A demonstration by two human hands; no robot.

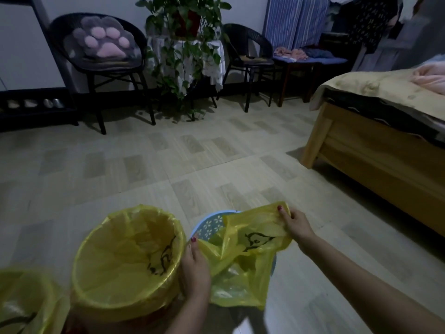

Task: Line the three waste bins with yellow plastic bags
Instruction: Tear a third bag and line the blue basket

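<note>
1. Two of the three bins are already wearing their liners: the middle bin (125, 263) is standing on the floor with a yellow bag folded over its rim, and the bin at the lower left edge of the view (24, 300) is also showing yellow plastic around its top, though only part of it is in view.

2. The step in hand, as I judge it, is the lining of the third bin (209, 225), a pale blue one with flower cut-outs, standing on the floor just beside the middle bin.

3. The third bag (248, 249) is hanging partly spread over the blue bin, covering its near and right side; the far left part of the rim is showing bare.

4. The left hand (195, 268) is pinching the bag's near edge, fingers curled on the plastic, between the two bins.

5. The right hand (295, 224) is gripping the bag's far upper edge, thumb on top, lifting it above the rim.

6. The bag's mouth is not yet looking fully open, and I cannot tell how deep the bag is sitting inside.

7. The next move is calling for pulling the mouth apart, pushing the bottom down into the bin, and stretching the edge outward over the whole rim, including the bare part.
</note>
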